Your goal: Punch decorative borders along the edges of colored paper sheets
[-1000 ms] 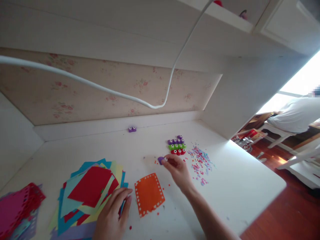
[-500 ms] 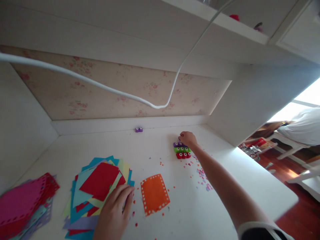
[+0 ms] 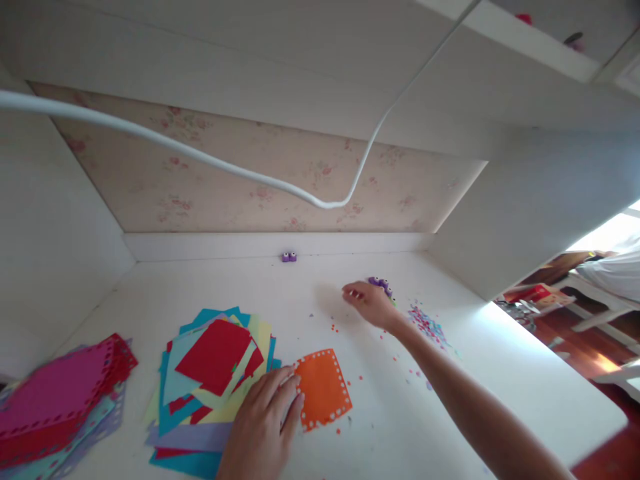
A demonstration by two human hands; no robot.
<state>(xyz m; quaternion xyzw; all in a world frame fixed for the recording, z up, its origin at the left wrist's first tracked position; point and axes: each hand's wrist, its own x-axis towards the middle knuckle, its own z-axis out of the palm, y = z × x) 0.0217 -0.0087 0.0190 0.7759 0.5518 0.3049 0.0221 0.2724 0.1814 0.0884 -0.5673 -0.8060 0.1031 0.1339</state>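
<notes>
My left hand [image 3: 267, 417] is low in the middle, fingers bent and slightly apart, its fingertips over the left edge of an orange paper square [image 3: 325, 390] with punched holes along its border. Whether they press on it I cannot tell. To its left lies a loose pile of coloured paper pieces [image 3: 217, 357], red on top. My right hand [image 3: 367, 303] is over the table with loosely curled fingers, gaps between them, and nothing visible in them. Just behind it are small purple hole punches with eye-like dots [image 3: 381, 283], partly hidden by the hand.
Two more purple punches [image 3: 289, 257] stand against the back ledge. At the far left is a stack of hole-edged sheets [image 3: 60, 393], pink on top. Paper dots [image 3: 427, 325] are scattered on the right of the white table. A white cable [image 3: 225, 167] hangs across the view.
My right hand has moved left and toward me, away from the punches, whose rows now look shifted. My left hand has moved right onto the orange paper's edge. The view has shifted slightly.
</notes>
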